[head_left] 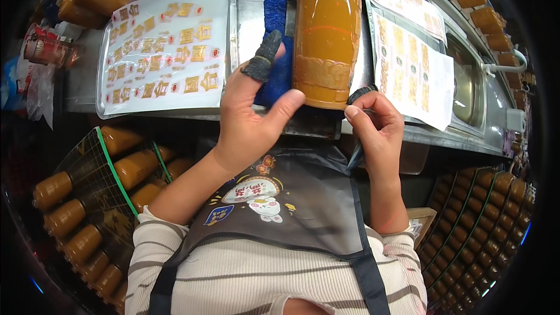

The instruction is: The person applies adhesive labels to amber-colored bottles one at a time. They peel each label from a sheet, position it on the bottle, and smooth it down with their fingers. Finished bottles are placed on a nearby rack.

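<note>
My left hand [252, 118] lies spread, thumb touching the bottle [325, 41], which lies lengthwise pointing away; my right hand [376, 125], just right, pinches something I can't identify.

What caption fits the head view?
Left hand steadies an orange-filled bottle lying on a blue pad, right hand at its base, sticker sheets alongside.

The bottle [325, 41] looks like glossy clear plastic. Left of it lies a rough blue cloth [279, 52], then a shiny sticker sheet [166, 46]. Under the bottle, the table [251, 17] is brushed metal. Matt paper sheets [417, 70] lie right of the bottle.
</note>
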Demonstrator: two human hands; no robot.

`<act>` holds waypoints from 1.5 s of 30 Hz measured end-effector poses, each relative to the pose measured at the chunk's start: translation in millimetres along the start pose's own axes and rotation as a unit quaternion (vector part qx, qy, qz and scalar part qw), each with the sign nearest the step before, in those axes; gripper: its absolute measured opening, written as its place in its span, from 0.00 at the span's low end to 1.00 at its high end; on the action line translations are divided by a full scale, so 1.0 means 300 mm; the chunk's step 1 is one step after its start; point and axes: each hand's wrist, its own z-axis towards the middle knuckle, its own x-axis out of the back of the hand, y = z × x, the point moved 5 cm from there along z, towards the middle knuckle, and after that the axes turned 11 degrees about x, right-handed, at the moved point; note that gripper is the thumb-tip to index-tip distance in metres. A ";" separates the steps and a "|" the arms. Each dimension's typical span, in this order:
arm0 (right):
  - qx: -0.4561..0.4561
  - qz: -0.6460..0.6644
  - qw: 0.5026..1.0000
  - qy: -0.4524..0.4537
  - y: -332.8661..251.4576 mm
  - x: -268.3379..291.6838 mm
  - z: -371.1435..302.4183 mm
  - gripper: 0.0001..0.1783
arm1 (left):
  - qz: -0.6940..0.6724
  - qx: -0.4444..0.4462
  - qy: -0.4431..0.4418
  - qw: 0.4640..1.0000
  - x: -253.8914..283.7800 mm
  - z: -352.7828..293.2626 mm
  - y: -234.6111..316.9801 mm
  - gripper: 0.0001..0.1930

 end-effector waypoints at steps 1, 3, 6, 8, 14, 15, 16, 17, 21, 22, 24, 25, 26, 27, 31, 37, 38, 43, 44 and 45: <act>-0.001 0.002 1.000 0.001 -0.002 0.000 -0.001 0.06 | 0.005 -0.029 0.000 1.000 -0.009 0.006 0.022 0.39; -0.003 0.005 1.000 0.004 -0.007 0.006 0.000 0.06 | 0.018 -0.058 -0.001 0.998 -0.040 0.014 0.032 0.38; -0.021 0.008 1.000 0.006 -0.008 0.021 0.002 0.06 | 0.032 -0.056 -0.005 0.998 -0.077 0.024 0.016 0.38; -0.056 0.011 0.998 0.001 0.001 0.025 0.001 0.06 | 0.027 -0.050 -0.008 0.998 -0.074 0.027 0.016 0.38; -0.049 0.035 0.998 0.013 -0.004 0.017 0.003 0.07 | -0.041 -0.052 0.021 0.998 -0.082 0.031 0.022 0.28; -0.043 0.025 0.999 0.012 -0.004 0.018 0.003 0.07 | -0.037 -0.047 0.021 0.998 -0.082 0.030 0.021 0.28; -0.036 0.015 0.999 0.012 -0.001 0.019 0.004 0.07 | -0.032 -0.042 0.021 0.998 -0.081 0.027 0.020 0.28; -0.030 0.005 0.999 0.011 -0.001 0.019 0.004 0.07 | -0.028 -0.037 0.021 0.999 -0.080 0.026 0.018 0.29; -0.042 0.004 0.999 0.017 -0.003 0.014 0.009 0.08 | 0.005 -0.051 0.045 0.998 -0.083 0.020 0.027 0.29; -0.031 -0.014 0.999 0.015 -0.002 0.014 0.010 0.08 | 0.020 -0.060 0.045 0.997 -0.084 0.017 0.045 0.28; -0.016 -0.052 0.998 0.012 0.001 0.010 0.011 0.10 | 0.038 -0.067 0.045 0.996 -0.089 0.016 0.049 0.27; -0.012 -0.070 0.997 0.012 0.003 0.005 0.010 0.10 | 0.041 -0.065 0.044 0.996 -0.091 0.017 0.045 0.26; -0.009 -0.089 0.996 0.012 0.004 0.003 0.009 0.11 | 0.041 -0.070 0.048 0.996 -0.092 0.017 0.045 0.25; -0.016 -0.079 0.997 0.010 0.006 0.001 0.009 0.12 | 0.034 -0.073 0.052 0.995 -0.091 0.016 0.044 0.25; -0.036 -0.048 0.998 0.007 0.014 0.000 0.009 0.13 | -0.010 -0.075 0.058 0.995 -0.088 0.014 0.030 0.22; -0.045 -0.037 0.998 0.014 0.012 -0.001 0.008 0.13 | -0.122 -0.044 0.028 0.991 -0.086 0.018 -0.033 0.19; -0.046 -0.035 0.998 0.017 0.014 -0.001 0.007 0.13 | -0.139 -0.036 0.022 0.989 -0.085 0.022 -0.047 0.20; -0.039 -0.036 0.998 0.015 0.012 -0.010 0.011 0.12 | 0.012 -0.102 0.072 0.992 -0.046 -0.047 -0.008 0.18; -0.035 -0.035 0.999 0.013 0.011 -0.013 0.011 0.12 | 0.107 -0.139 0.063 0.982 -0.054 -0.083 0.034 0.18; -0.041 -0.035 0.998 0.014 0.013 -0.014 0.009 0.12 | 0.203 -0.171 0.057 0.962 -0.065 -0.114 0.057 0.18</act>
